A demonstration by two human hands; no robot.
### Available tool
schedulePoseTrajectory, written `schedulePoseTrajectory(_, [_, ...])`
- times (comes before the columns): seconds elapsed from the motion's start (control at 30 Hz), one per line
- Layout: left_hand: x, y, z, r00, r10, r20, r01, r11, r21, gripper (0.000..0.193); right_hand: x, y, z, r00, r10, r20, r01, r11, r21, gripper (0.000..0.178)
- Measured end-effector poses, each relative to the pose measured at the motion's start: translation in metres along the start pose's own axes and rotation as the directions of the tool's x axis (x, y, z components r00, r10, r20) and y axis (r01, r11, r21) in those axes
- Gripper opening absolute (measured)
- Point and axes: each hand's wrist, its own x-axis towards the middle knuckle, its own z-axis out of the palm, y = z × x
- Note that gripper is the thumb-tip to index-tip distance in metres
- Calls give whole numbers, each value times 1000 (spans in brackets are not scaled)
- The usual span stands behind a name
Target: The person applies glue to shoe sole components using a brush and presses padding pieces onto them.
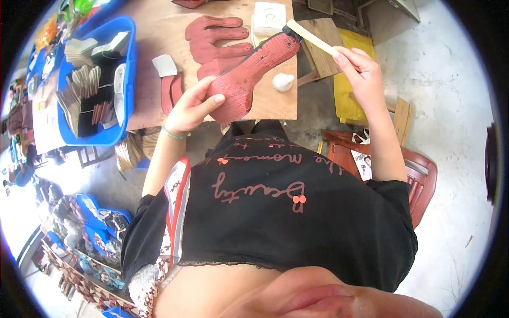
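My left hand (192, 108) grips a red, textured shoe sole (249, 74) at its broad end, thumb on top and the fingers underneath. The sole slants away to the right, over the table's near part. In my right hand (361, 71) is a brush with a pale yellow handle (317, 40), pinched near the handle's end. Its dark bristle end meets the narrow far end of the sole. Beyond the sole, several similar red soles (217, 38) lie overlapping on the wooden table (154, 32).
Left on the table stands a blue basket (130, 47) of stacked pale and dark pieces. A red strip with a white patch (168, 79) lies beside it. A white container (270, 16) and a small white bottle (283, 81) are near the sole. A reddish chair (421, 183) stands at right.
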Motion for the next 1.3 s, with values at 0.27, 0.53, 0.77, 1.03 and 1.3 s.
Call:
schedulePoseTrajectory(0.27, [15, 10, 14, 971, 238, 6, -178, 708, 683, 27, -4, -28, 16, 967, -94, 238, 116, 990, -79, 18])
schedulePoseTrajectory(0.53, [25, 5, 21, 920, 306, -246, -87, 769, 633, 16, -15, -36, 49, 963, -104, 247, 58, 981, 188, 18])
schedulePoseTrajectory(0.77, [28, -11, 21, 873, 344, -345, -48, 765, 642, 19, -19, -35, 67, 982, -18, 187, -22, 978, 208, 21])
schedulePoseTrajectory(1.03, [37, -30, 9, 824, 122, -554, -223, 968, -119, 25, -11, -8, 51, 973, 231, -30, -178, 822, 541, 27])
schedulePoseTrajectory(1.3, [66, -78, 2, 994, 45, -100, -104, 106, -989, 27, -20, -6, 89, 975, 202, -89, -129, 849, 512, 20])
